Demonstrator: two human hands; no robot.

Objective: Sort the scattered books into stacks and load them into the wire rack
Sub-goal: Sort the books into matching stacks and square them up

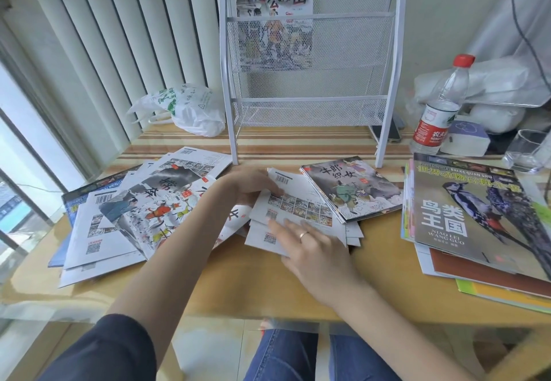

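The left hand (253, 187) curls around the far left edge of a thin white booklet (298, 204) lying back cover up, its fingers tucked at the corner beside the printed barcode. The right hand (310, 240) lies flat and spread on the near end of the same booklet, fingers straight and pressing down, a slim ring on one finger. The cover under them is smooth, matte paper with a grid of small pictures and a square code. Just beneath it, a few more white booklets (262, 239) fan out with their corners showing.

Touching the held booklet on its right, a neat small stack (354, 193) of thin paperbacks lies face up, topped by a grey ink-wash cover. Left of the left hand, a loose, overlapping spread of booklets (128, 216) lies at mixed angles, some showing painted covers, others white backs. Well to the right of the right hand, a taller pile of larger glossy books (474, 216) carries a woodpecker cover on top.

Beyond the hands stands the white wire rack (310, 88), a tubular frame with fine mesh pockets; one picture book (274, 23) stands upright in its upper pocket. All of this sits on a glossy, glass-topped wooden table (238, 279) with a striped band.

Beside the rack's left leg lies a crumpled white plastic bag (185, 109); right of the rack stand a clear plastic water bottle (441, 106) with a red cap and a clear glass (527, 151).
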